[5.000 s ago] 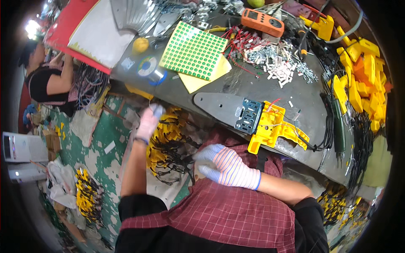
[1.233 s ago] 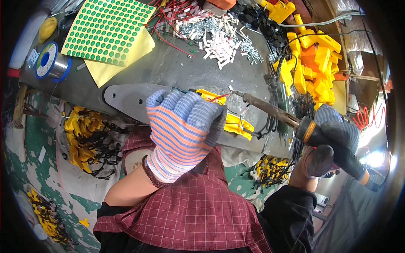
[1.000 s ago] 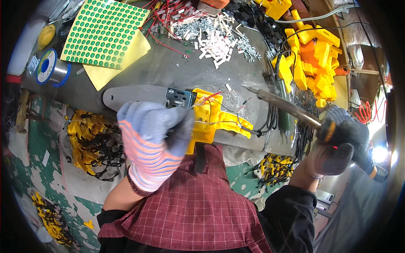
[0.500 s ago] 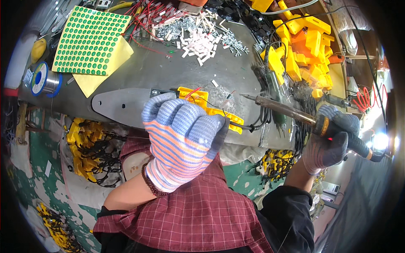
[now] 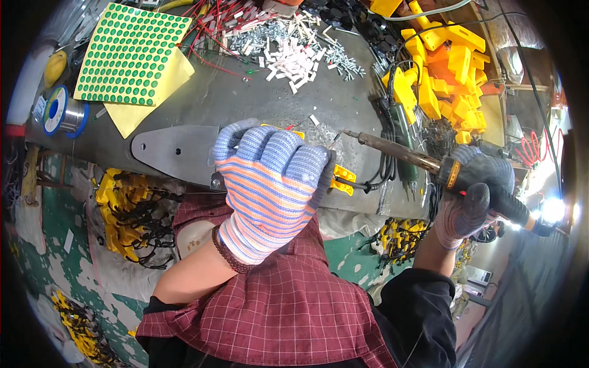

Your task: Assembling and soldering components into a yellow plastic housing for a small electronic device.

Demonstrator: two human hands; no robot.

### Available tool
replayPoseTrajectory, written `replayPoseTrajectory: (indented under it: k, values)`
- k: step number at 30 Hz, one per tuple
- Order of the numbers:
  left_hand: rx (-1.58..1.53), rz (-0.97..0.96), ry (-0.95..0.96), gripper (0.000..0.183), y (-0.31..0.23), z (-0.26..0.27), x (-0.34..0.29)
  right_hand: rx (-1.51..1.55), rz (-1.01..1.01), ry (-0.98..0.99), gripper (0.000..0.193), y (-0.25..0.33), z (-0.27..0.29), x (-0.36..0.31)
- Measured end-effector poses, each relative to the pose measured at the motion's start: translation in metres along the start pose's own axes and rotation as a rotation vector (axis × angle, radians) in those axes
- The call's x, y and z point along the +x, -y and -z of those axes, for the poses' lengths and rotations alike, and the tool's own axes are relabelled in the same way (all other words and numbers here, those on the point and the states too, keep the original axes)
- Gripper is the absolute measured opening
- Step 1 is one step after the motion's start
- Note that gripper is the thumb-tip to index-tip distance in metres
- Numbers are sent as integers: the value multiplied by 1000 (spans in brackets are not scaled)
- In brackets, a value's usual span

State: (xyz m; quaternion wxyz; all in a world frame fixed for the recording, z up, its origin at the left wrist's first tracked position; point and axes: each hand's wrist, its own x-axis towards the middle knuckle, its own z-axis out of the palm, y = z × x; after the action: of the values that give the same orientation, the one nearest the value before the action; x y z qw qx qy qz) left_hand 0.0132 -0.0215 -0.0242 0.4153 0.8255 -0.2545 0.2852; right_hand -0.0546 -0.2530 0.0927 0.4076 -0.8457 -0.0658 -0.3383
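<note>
My left hand (image 5: 270,178), in a striped knit glove, is closed over a yellow plastic housing (image 5: 345,179); its fingertips and whatever they pinch are hidden. The housing lies at the end of a grey metal plate (image 5: 175,153) with holes, and a black cable runs off its right end. A thin lead (image 5: 334,142) shows just beyond the left glove's knuckles. My right hand (image 5: 469,190), also gloved, grips a soldering iron (image 5: 405,154) by its dark handle. The iron points left, its tip close to that lead; whether they touch I cannot tell.
Behind lie a pile of white pieces and screws (image 5: 294,61), red wires (image 5: 208,37) and a sheet of green round stickers (image 5: 132,58). A solder spool (image 5: 64,113) stands at left. Yellow housings (image 5: 454,73) are heaped at right. More yellow parts with black cables (image 5: 126,214) sit below the bench.
My left hand has shifted slightly right and covers more of the yellow housing. My right hand has brought the soldering iron left, its tip nearer the left hand.
</note>
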Motion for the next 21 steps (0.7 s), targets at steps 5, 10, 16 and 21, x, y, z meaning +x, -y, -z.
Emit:
replayPoseTrajectory:
  k: [5, 10, 16, 21]
  values:
    - [13, -34, 35, 18, 1, 0, 4, -54, 95, -19, 46, -2, -2, 2]
    - [-13, -50, 23, 17, 3, -5, 4, -114, 194, -27, 41, 0, -11, 3]
    - [-16, -41, 48, 19, 1, -5, 9, -67, 159, 25, 40, -2, -7, 6]
    - [-29, -37, 40, 21, 1, -8, 8, -23, 34, -15, 46, -2, 1, -2]
